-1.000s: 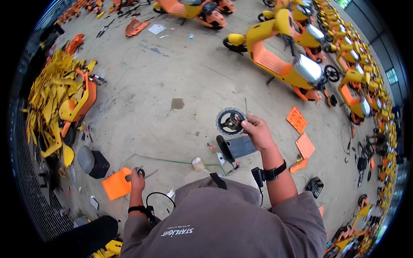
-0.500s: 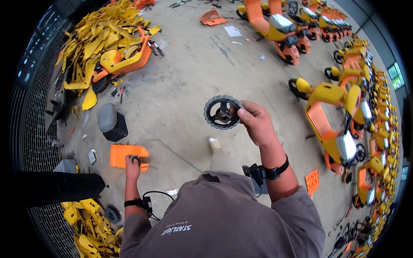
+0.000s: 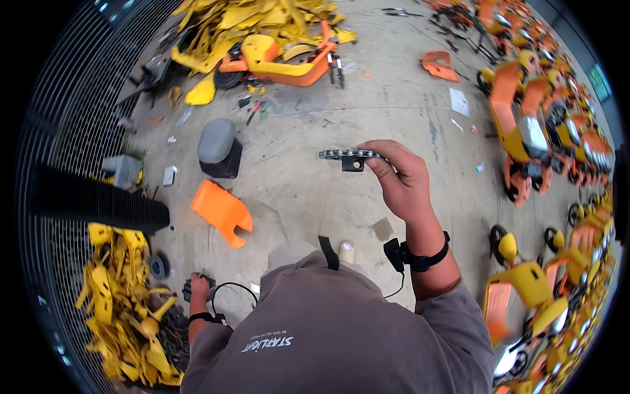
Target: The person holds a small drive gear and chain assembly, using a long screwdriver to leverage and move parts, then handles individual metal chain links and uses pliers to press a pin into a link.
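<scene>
My right hand (image 3: 405,176) is raised in front of me and pinches a ridged grey ring wheel (image 3: 332,155) between thumb and fingers. The ring is turned edge-on, and a black tab with a round hole hangs below its rim. Low at the left, my left hand (image 3: 199,293) is closed around a small dark part (image 3: 188,287), too blurred to name. An orange plastic panel (image 3: 220,209) with a notched end lies on the floor beyond that hand. Black bands with small devices are strapped on both wrists.
A grey-topped black box seat (image 3: 219,148) stands beyond the panel. An orange and yellow scooter body (image 3: 289,60) lies against a heap of yellow panels. More yellow parts (image 3: 125,305) are piled at the left, near a dark column (image 3: 98,197). Scooters (image 3: 518,282) fill the right side.
The ring wheel has turned from face-on to edge-on in my right hand. My left hand has moved away from the orange panel, toward the lower left. The view has swung left.
</scene>
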Demonstrator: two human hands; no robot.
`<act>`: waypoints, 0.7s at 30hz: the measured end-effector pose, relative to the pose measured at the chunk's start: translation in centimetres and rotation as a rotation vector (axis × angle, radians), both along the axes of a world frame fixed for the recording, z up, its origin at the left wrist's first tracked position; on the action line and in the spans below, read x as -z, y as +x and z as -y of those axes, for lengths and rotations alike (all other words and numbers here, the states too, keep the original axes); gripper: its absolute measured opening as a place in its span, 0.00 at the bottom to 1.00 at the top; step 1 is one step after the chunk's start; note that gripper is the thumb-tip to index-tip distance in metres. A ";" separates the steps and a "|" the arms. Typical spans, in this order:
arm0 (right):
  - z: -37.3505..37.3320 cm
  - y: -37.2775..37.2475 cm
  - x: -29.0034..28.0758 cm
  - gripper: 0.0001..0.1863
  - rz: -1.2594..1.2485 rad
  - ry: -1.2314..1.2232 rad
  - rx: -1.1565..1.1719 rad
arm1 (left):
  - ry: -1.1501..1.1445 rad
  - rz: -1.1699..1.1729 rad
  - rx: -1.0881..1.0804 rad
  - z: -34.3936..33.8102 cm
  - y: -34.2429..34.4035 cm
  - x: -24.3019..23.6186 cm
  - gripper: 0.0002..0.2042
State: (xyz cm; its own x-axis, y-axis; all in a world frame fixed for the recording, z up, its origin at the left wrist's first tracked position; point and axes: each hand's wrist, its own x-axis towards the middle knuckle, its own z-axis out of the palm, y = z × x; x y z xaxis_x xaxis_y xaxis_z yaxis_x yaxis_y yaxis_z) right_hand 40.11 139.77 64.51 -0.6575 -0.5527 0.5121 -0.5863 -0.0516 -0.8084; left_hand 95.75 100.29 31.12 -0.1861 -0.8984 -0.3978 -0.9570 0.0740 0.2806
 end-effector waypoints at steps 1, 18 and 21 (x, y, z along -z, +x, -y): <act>2.6 -1.1 0.0 0.09 -0.008 -0.014 -0.062 | 0.015 -0.006 -0.074 -1.2 0.8 -0.9 0.20; 26.7 -24.0 28.0 0.14 0.432 0.683 0.391 | 0.189 0.070 -0.186 24.4 -13.8 9.6 0.17; 28.9 -25.6 29.9 0.16 0.253 0.904 0.593 | 0.069 -0.084 -0.115 35.0 -16.7 6.8 0.21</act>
State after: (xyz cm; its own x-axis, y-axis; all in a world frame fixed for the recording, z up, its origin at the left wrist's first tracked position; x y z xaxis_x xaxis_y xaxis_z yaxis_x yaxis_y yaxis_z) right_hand 14.47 110.89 34.60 -0.9701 -0.2176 -0.1071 -0.1352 0.8518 -0.5061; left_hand 79.05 65.33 24.32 -0.1185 -0.8868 -0.4467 -0.9309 -0.0572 0.3606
